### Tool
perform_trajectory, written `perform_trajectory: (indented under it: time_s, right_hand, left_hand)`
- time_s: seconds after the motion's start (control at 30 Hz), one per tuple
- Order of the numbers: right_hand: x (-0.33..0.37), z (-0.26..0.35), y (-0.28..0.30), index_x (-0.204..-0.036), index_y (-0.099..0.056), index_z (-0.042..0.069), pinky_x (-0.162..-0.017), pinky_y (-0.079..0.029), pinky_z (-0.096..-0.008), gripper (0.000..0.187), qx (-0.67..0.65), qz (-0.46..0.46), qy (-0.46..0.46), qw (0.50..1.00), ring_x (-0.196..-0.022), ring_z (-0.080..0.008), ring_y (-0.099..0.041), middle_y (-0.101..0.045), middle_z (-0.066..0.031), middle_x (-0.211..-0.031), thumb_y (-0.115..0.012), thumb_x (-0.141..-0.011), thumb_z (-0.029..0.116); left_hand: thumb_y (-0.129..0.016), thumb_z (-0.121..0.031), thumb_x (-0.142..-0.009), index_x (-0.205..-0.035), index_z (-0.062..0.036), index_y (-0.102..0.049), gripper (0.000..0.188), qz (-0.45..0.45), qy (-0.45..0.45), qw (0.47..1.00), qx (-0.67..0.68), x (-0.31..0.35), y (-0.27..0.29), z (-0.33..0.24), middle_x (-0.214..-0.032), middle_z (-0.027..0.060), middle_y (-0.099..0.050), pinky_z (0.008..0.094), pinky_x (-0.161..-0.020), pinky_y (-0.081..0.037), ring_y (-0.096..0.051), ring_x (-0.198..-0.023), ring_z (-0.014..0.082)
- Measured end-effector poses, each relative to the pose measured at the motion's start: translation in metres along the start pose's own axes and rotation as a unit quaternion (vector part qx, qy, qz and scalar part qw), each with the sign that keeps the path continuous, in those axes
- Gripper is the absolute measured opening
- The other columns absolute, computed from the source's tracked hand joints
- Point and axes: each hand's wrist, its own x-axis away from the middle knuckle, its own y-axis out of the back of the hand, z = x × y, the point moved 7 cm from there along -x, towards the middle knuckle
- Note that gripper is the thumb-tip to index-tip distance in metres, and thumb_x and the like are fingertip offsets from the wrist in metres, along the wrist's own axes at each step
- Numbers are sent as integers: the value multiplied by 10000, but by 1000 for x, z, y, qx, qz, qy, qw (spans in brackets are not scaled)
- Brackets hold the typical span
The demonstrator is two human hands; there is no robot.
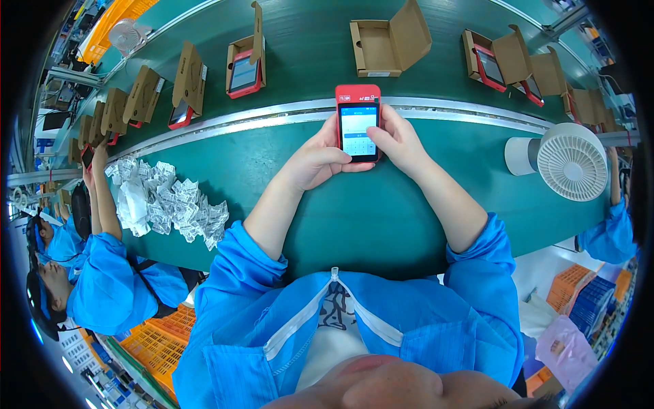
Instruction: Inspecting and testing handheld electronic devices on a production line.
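Both my hands hold a red handheld payment terminal [357, 129] upright over the near side of the green bench, its lit screen facing me. My left hand [320, 157] is closed round its left side, with the thumb at the lower edge of the screen. Wrapped round the right side, my right hand [398, 140] has its thumb over the screen's right part. The fingers behind the terminal are hidden. Just beyond it, an open cardboard box [373, 46] lies on the green conveyor belt with nothing seen inside.
More open boxes with red terminals, such as one box [230, 85], line the belt on both sides. A metal rail [272, 117] divides belt and bench. Crumpled printed paper slips [167, 201] lie left; a white fan [571, 162] stands right. A co-worker [126, 279] sits left.
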Motion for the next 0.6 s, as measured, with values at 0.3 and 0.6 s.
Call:
perform_trajectory:
  time_s: [0.3, 0.6]
  right_hand:
    - [2, -2, 6, -1127, -558, 6, -706, -515, -279, 300, 0, -28, -6, 1000, -862, -132, -613, -640, -83, -973, -506, -944, 238]
    - [3, 2, 8, -1143, -560, 3, -683, -497, -267, 329, 0, -24, -2, 1000, -821, -115, -597, -636, -72, -944, -481, -965, 268]
  left_hand:
    - [-465, 100, -739, -1499, -177, -63, 904, 8, 4, 1000, -16, 0, -1, 3, -1415, 154, -360, 497, -974, -478, -481, -1249, 338]
    - [-530, 0, -767, -1493, -180, -104, 861, 28, -1, 999, 20, -1, -1, 0, -1422, 166, -356, 521, -965, -477, -460, -1261, 361]
